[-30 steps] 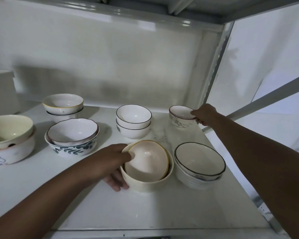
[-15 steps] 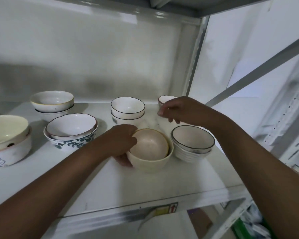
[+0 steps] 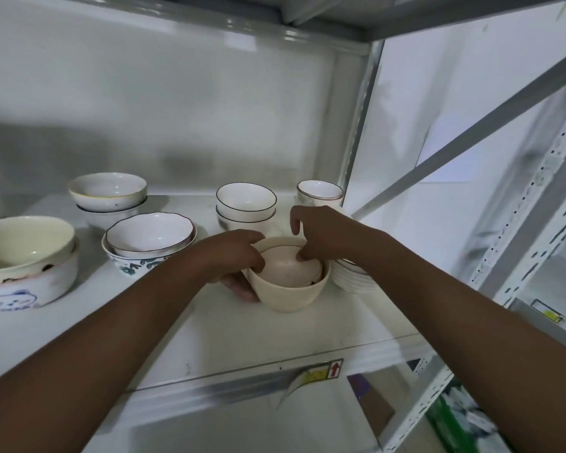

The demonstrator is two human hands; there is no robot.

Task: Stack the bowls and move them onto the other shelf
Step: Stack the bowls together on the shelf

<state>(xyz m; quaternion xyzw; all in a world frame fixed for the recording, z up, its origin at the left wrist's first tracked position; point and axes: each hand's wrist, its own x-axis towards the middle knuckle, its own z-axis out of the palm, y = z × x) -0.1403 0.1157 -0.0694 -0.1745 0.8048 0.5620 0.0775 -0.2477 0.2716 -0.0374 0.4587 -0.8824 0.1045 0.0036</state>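
A cream bowl (image 3: 288, 294) with a pinkish bowl (image 3: 286, 268) nested inside stands near the shelf's front right. My left hand (image 3: 232, 256) grips the cream bowl's left rim, thumb over the edge, fingers beneath. My right hand (image 3: 324, 237) reaches over from the right, its fingertips curled onto the inner bowl's far rim. A ribbed white bowl stack (image 3: 352, 277) sits just right, mostly hidden by my right arm. Behind stand two black-rimmed white bowls (image 3: 245, 204) and a small patterned cup-bowl (image 3: 319, 191).
Further left on the white shelf (image 3: 209, 338) are a leaf-patterned stack (image 3: 149, 238), a yellow-rimmed stack (image 3: 108, 194) and a large cream bowl in a cartoon bowl (image 3: 23, 256). A metal upright (image 3: 360, 125) and a diagonal brace (image 3: 471, 125) bound the right side.
My right hand left the small patterned bowl at the back and came down onto the nested bowls' rim. The view shifted back, showing the shelf's front edge.
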